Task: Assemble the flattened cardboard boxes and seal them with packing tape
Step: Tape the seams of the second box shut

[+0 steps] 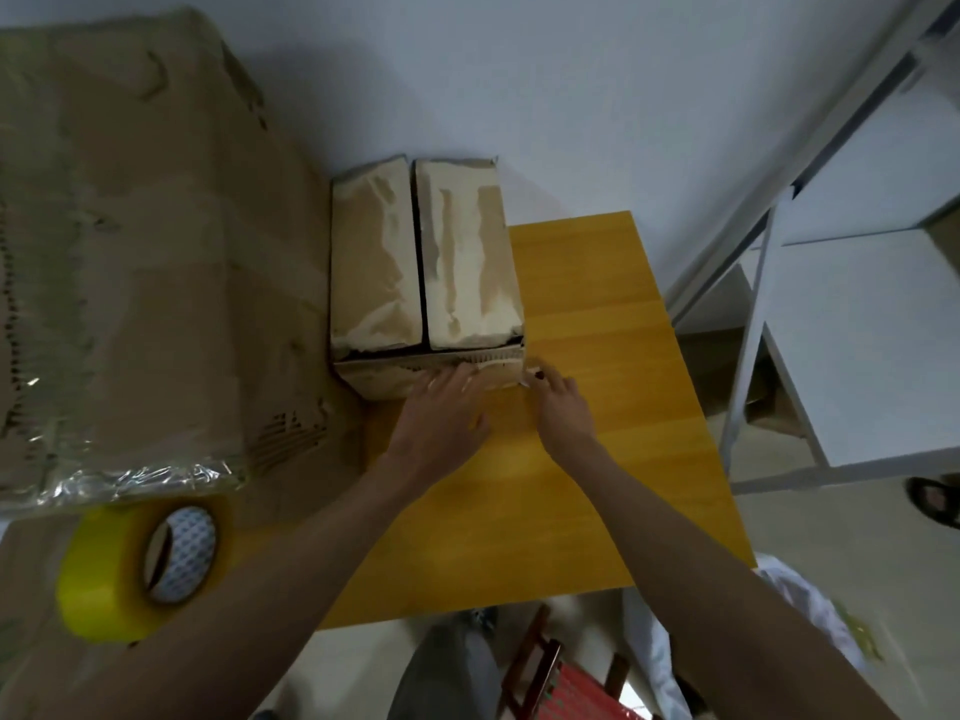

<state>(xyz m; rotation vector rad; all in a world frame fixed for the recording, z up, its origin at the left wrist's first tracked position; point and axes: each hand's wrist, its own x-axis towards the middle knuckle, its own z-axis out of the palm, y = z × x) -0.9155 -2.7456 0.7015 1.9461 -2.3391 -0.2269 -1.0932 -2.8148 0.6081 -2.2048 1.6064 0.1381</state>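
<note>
Assembled box (423, 267) at the yellow surface's (597, 407) 11 o'clock corner: left hand (441, 413) pressed flat on its near wall, right hand (558, 402) apparently pinching a tape end at the corner; smooth outward, firmly, avoiding wrinkles.

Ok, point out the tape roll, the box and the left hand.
tape roll (104, 574), head view, on its yellow outer side.
box (374, 267), head view, on the left top flap.
left hand (441, 413), head view, back of the hand.
</note>
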